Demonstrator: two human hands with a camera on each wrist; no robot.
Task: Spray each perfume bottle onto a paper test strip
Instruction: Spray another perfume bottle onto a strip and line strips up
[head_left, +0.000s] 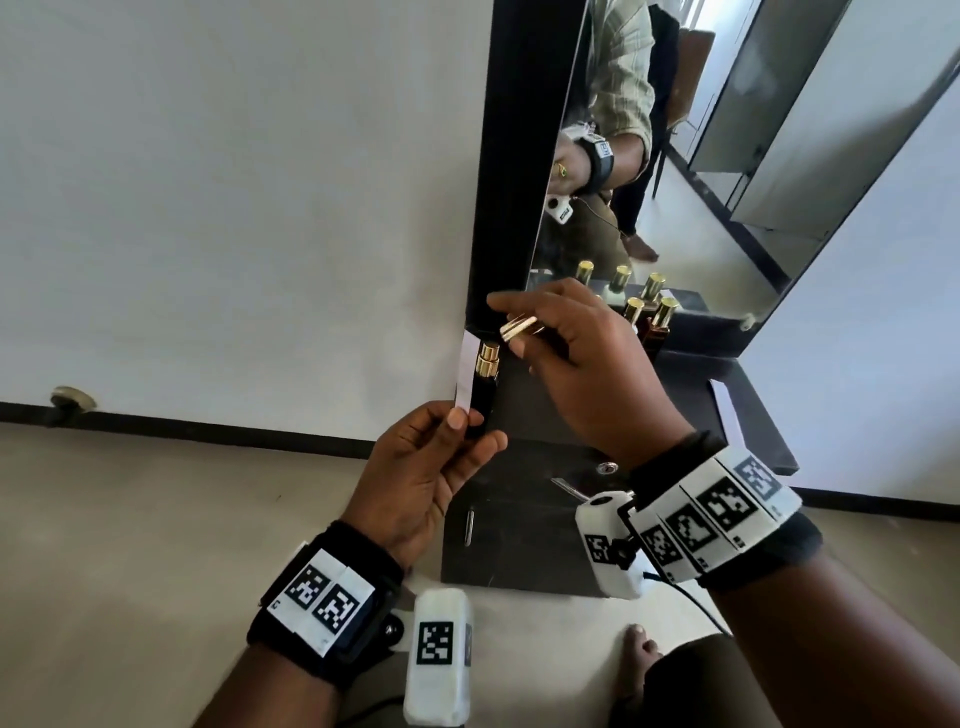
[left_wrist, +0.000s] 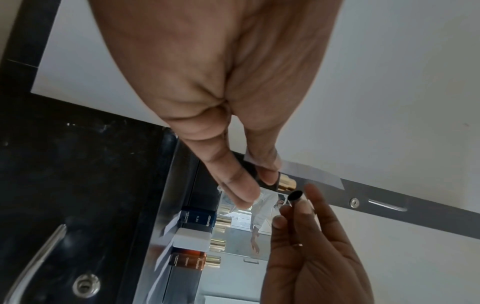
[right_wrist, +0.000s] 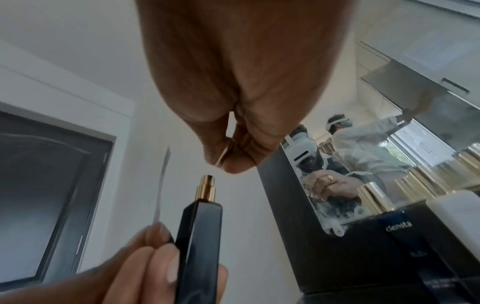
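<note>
Only the left wrist view shows the gold cap's (left_wrist: 295, 195) dark hollow, pinched by the right hand (head_left: 597, 374); left hand (head_left: 431, 467) grips black perfume bottle (head_left: 482, 392) and test strip (head_left: 466, 376) together.

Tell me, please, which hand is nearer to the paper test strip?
Left. The left hand pinches the paper test strip together with the black perfume bottle. The right hand holds the gold cap beside the nozzle, clear of the strip.

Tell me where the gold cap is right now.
The gold cap is pinched in the right hand, just above and right of the uncapped black bottle held by the left hand.
</note>
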